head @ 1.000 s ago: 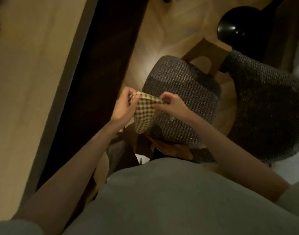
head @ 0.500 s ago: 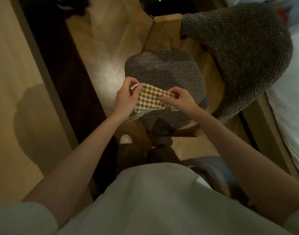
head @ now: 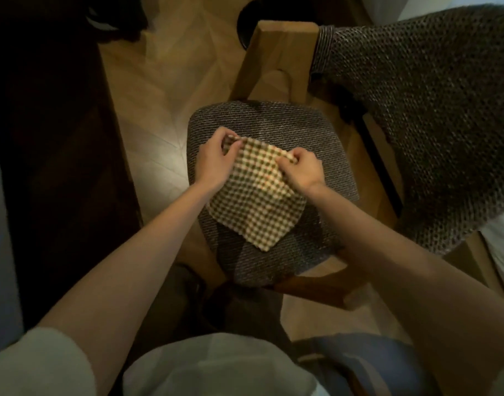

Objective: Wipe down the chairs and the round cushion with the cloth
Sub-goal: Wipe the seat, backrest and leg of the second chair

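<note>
A checked green-and-cream cloth (head: 255,204) hangs spread out over the grey woven seat (head: 276,121) of a wooden chair (head: 276,50). My left hand (head: 213,164) pinches the cloth's upper left corner. My right hand (head: 302,168) pinches its upper right edge. The cloth's lower corner points toward me and lies on or just above the seat. A second chair with a large grey woven pad (head: 433,118) stands to the right. I see no round cushion apart from these pads.
A dark wooden panel (head: 53,167) runs down the left side beside the herringbone floor (head: 165,90). A black round object (head: 246,21) sits behind the chair back. White bedding (head: 499,247) shows at the right edge. My legs stand just before the chair.
The view has shifted so the chair seat is now centred. The cloth, bunched between my hands before, has been opened out flat over the seat.
</note>
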